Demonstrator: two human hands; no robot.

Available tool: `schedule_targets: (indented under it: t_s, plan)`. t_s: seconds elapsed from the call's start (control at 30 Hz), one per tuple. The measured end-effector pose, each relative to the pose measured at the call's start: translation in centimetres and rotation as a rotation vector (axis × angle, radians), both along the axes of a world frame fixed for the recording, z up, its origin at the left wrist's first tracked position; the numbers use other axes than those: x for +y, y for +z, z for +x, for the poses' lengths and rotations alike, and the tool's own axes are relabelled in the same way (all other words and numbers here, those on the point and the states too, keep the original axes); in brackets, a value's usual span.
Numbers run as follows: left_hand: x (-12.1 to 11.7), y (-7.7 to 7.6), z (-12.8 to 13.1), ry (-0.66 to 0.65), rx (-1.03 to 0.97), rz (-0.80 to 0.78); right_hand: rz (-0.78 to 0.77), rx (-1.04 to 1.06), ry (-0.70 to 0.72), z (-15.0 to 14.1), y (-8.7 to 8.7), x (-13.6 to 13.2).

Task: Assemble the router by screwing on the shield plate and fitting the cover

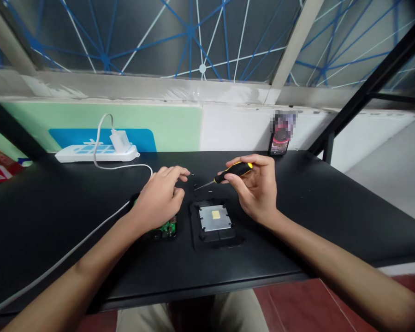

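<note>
My right hand (257, 193) grips a black-and-yellow screwdriver (233, 173), its thin shaft slanting down to the left. The screwdriver's tip is among several small screws (210, 191) on the black table (290, 230). My left hand (162, 196) hovers palm down, thumb and forefinger apart with nothing visible between them. Its fingertips are close to another small screw (192, 174). Partly hidden beneath that hand is a green circuit board (168, 228) in a black housing. Between my forearms lies a black plastic cover (195, 230) bearing a silver metal plate (209, 223) with a pale yellow square pad (216, 215).
A white power strip (79, 154) with a plugged-in charger (120, 140) stands at the back left; its white cable (76, 246) runs across the table. A phone (279, 138) leans on the wall. A red packet (2, 166) is at far left.
</note>
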State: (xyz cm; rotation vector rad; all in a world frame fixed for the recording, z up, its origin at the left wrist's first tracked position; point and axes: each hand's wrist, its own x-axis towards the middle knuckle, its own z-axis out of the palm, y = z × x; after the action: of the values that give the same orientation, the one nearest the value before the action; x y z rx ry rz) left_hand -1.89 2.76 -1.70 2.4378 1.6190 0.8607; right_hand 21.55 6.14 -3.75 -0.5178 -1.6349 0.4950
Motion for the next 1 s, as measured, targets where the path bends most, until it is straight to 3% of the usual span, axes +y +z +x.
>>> schedule_targets:
  t_s: [0.63,0.83,1.0]
  plan:
    - [-0.4,-0.2,0.3,-0.070,0.153,-0.047,-0.039,-0.111,-0.071,0.3,-0.3,0.2]
    - [-0.4,-0.1,0.4,-0.072,0.171,-0.054,-0.079,0.019,0.013,0.0,0.3,-0.4]
    - [-0.4,-0.3,0.3,-0.061,0.168,-0.055,-0.217,0.124,0.050,-0.3,1.2,-0.6]
